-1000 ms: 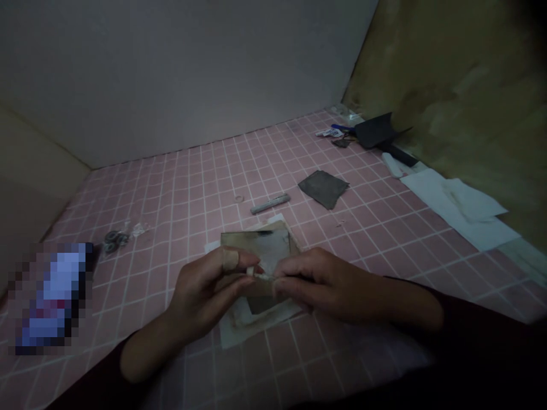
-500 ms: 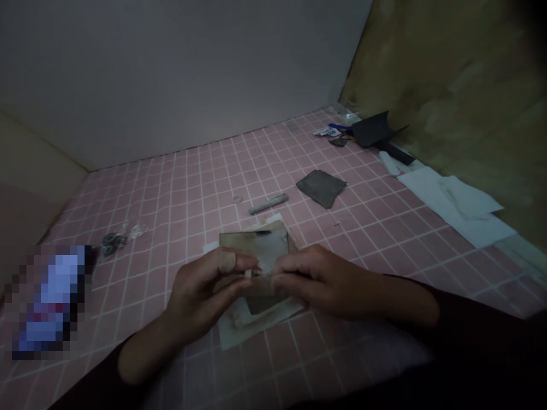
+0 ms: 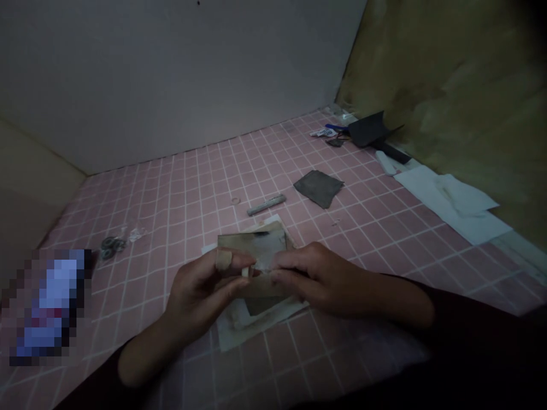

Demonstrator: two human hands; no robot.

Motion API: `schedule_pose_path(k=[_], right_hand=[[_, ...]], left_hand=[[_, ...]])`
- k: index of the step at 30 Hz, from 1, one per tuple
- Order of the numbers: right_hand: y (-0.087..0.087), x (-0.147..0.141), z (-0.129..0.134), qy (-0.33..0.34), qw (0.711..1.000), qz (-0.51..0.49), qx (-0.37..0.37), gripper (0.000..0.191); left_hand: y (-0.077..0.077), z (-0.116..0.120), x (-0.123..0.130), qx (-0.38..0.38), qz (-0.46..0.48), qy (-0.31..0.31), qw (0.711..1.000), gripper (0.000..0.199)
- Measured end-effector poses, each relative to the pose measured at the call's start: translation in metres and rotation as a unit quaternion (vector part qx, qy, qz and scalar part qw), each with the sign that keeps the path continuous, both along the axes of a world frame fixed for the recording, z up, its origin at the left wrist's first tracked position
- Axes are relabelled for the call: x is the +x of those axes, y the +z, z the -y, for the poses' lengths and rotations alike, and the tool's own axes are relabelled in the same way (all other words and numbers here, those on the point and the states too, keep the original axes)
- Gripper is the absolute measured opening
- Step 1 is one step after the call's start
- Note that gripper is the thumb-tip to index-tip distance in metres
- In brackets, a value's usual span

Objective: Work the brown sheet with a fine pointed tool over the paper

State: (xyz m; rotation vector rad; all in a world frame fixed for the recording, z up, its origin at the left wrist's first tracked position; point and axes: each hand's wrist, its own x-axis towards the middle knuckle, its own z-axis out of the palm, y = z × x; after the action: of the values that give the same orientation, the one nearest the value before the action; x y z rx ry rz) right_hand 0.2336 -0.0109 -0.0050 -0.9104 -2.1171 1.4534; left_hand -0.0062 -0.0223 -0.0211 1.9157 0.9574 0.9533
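Note:
My left hand [image 3: 203,287] pinches a small pale ring [image 3: 245,273] between thumb and forefinger; a beige band wraps that forefinger. Close beside it, my right hand [image 3: 320,279] is closed, thumb against fingers, its tips facing the ring. What the right fingers grip is too small and dark to make out. Both hands are over a worn, stained square sheet [image 3: 239,242], with a darker sheet [image 3: 265,306] and stained white paper [image 3: 231,336] beneath it. Beyond them lie a grey rod [image 3: 266,205] and another thin pale ring [image 3: 235,200].
Dark grey square sheets [image 3: 319,188] lie past my right hand. White papers [image 3: 453,199] and a black dustpan-like piece [image 3: 370,130] are along the right wall. At left are small dark rings [image 3: 111,247] in clear plastic and a blurred-out blue object [image 3: 53,307]. Pink tiled-pattern covering underlies everything.
My view has shifted slightly. The small ring has turned a little in my left fingers, and my right fingertips have moved slightly at its side. The other things lie as before.

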Motion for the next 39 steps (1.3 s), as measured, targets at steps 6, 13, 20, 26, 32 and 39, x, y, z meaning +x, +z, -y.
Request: schedule_pose_path(k=[6,13,20,26,32,39], right_hand=[[-0.003,-0.002,0.003,-0.010,0.996,0.037,0.080,0.024],[0.001,0.002,-0.002,0.029,0.999,0.007,-0.033,0.023],[-0.004,-0.002,0.008,0.000,0.989,0.073,0.126,0.019],[0.000,0.001,-0.001,0.040,0.999,0.006,-0.015,0.026],[-0.006,0.000,0.005,-0.016,0.987,0.066,0.143,0.019],[-0.002,0.003,-0.004,0.052,0.996,0.010,-0.066,0.025]], left_hand=[[-0.003,-0.002,-0.002,0.034,-0.051,0.022,0.998,0.019],[0.001,-0.001,-0.001,0.049,-0.057,-0.007,0.997,0.019],[-0.001,-0.002,0.000,0.049,-0.075,0.005,0.996,0.018],[0.003,-0.002,0.002,0.076,-0.084,-0.015,0.993,0.021],[0.002,0.000,0.003,-0.013,-0.007,0.018,1.000,0.016],[0.003,-0.003,0.000,0.108,-0.109,-0.033,0.988,0.021]])
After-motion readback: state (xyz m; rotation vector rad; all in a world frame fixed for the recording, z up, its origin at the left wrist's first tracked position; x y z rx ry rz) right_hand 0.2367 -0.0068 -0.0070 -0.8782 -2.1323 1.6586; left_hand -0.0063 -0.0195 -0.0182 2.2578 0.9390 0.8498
